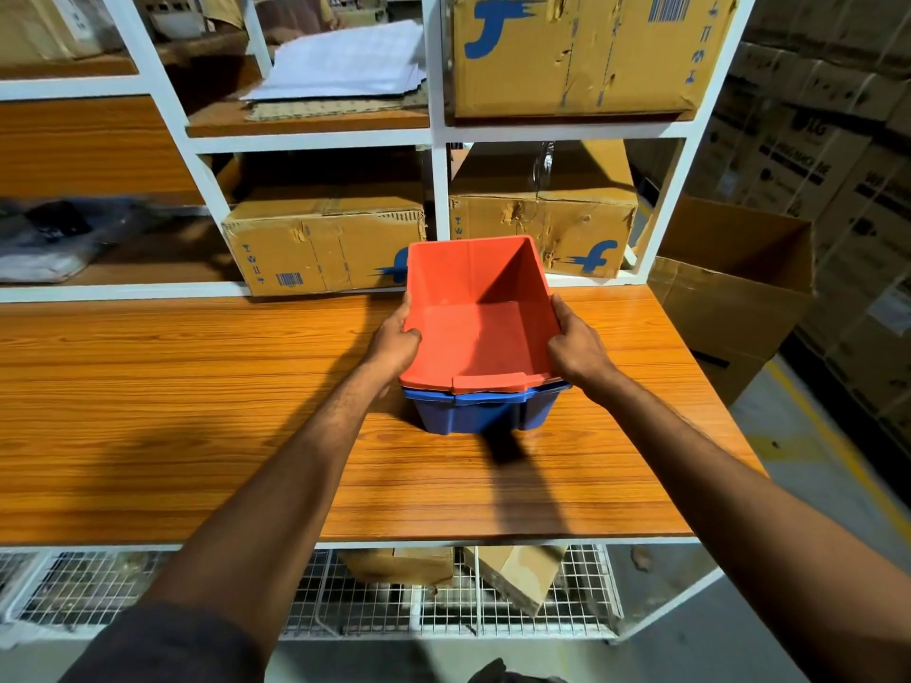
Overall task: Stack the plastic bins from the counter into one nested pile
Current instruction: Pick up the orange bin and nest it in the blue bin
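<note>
The red bin [480, 313] sat nested in the blue bin [480, 416], rims nearly flush, on the wooden counter [197, 386] toward its right end, close before the shelf boxes [320, 248]. Bare counter lay open to the left and front. The left hand [394, 342] gripped the red rim's left side; the right hand [577, 347] gripped the right side, both arms extended.

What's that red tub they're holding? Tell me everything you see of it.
The red bin looks like matte plastic: open-topped, rectangular, empty, with a lowered lip at its near end. It sits upright, nested in a blue bin on the wooden counter. The left hand and right hand grip its side rims.
</note>
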`<state>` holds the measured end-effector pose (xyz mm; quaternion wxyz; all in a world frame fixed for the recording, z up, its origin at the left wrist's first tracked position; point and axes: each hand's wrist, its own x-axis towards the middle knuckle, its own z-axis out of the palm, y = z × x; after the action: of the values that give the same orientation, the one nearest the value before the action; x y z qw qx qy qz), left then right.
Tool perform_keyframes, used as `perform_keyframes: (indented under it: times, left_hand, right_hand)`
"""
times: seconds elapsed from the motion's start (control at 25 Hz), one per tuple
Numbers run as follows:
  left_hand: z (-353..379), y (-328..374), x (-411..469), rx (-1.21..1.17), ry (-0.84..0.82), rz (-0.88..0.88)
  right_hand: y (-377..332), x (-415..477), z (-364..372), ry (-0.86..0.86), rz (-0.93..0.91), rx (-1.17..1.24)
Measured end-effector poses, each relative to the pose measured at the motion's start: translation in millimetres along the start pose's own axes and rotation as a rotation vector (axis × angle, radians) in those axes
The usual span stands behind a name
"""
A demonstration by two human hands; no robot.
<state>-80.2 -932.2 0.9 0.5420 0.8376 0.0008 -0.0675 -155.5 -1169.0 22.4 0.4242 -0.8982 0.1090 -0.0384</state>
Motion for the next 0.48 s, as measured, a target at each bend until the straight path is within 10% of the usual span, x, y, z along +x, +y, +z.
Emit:
perform_keyframes:
  times: [0.48]
  left_hand:
    - [-3.7, 6.8, -13.0, -0.128, 0.076, -0.013]
  right_hand:
    - [-9.5, -9.1, -2.6, 0.148, -0.066, -0.087]
